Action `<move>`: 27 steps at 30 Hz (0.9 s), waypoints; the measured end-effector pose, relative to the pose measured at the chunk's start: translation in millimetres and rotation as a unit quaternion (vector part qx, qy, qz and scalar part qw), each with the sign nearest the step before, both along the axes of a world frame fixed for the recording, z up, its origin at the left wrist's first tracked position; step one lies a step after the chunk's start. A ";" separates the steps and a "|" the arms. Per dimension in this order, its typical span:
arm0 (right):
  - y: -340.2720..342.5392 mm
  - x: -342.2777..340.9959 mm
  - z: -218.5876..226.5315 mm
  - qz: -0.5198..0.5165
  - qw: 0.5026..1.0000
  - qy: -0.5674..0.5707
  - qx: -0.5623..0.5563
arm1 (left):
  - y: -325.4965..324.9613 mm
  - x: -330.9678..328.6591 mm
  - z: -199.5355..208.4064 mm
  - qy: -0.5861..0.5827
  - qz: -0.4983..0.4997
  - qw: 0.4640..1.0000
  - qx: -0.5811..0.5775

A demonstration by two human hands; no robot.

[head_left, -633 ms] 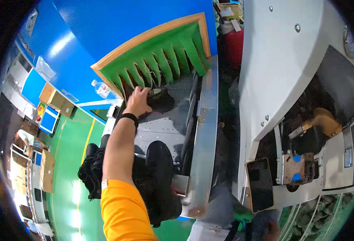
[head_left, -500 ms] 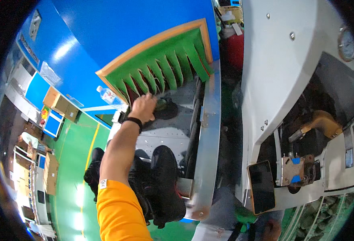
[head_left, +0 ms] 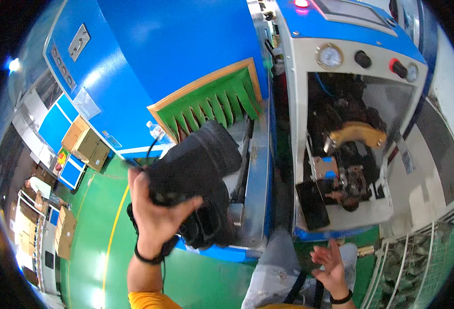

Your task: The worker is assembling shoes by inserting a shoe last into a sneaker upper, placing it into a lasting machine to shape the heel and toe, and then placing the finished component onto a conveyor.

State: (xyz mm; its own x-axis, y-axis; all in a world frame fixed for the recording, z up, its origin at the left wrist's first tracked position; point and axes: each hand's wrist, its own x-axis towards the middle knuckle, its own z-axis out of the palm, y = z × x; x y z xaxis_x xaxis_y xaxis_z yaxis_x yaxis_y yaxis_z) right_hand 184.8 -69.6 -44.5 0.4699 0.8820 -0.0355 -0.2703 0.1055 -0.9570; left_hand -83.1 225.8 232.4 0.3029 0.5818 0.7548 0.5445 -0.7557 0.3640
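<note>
My left hand (head_left: 157, 219) is closed on a black boot (head_left: 198, 157), lifted in front of the blue machine's opening, its wide shaft toward the upper right. Thumb and fingers grip its lower left end. Below it, more black footwear (head_left: 204, 219) lies at the near end of the metal conveyor bed (head_left: 260, 190), partly covered by the boot and hand. My right hand (head_left: 332, 265) is low on the right, fingers spread and holding nothing. It is nearest to the grey-white machine's front edge.
A green strip curtain (head_left: 214, 105) hangs in a wood-coloured frame behind the boot. A clear bottle (head_left: 155, 130) stands beside it. At right, a dark phone (head_left: 313, 206) leans on the machine with the pressure gauge (head_left: 330, 55). A wire rack (head_left: 404, 268) of dark items stands lower right.
My left hand has drawn back from the curtain and now holds the boot up. My right hand has come into clear view. The view has swung toward the right.
</note>
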 end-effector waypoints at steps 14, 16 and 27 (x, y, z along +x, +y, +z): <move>-88.8 -8.9 3.5 0.148 0.962 0.229 0.022 | -224.6 41.7 -224.8 -0.317 -0.321 0.326 -0.831; -116.5 -28.5 -31.1 0.060 0.939 0.327 -0.090 | -247.4 49.2 -240.6 -0.343 -0.268 0.333 -0.836; -71.0 -70.7 57.4 0.011 0.885 0.462 -0.054 | -220.5 34.1 -254.5 -0.175 -0.303 0.511 -0.785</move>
